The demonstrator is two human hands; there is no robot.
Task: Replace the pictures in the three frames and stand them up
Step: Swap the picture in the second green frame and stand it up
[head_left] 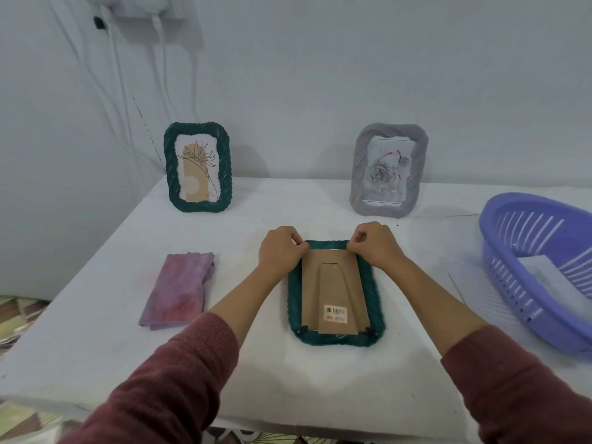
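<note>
Cloth, purple, folded, lies flat at the left of the white table, well apart from the work. Behind it the green frame w/ a flower print stands upright near the wall. Next, centre front: third frame, dark green, face down, cardboard backing and folded-in stand leg up, barcode sticker near the close edge. Left hand is curled tight at the far left corner, thumb and fingertips pinched on what looks like a retaining tab; right hand does the same at the far right corner. Can't tell if the tabs are being turned open or shut. Two black tabs at the near corners sit over the backing. Farther right, grey frame w/ a rose print stands upright at the back. Far right: purple plastic basket w/ white paper inside.

Judgement: frame looks light but rigid, ropey rim gives good grip; any glazing under the backing prob fragile, so lift by both long sides, not by the thin card or the leg. Tabs small, need fingertip force only
</note>
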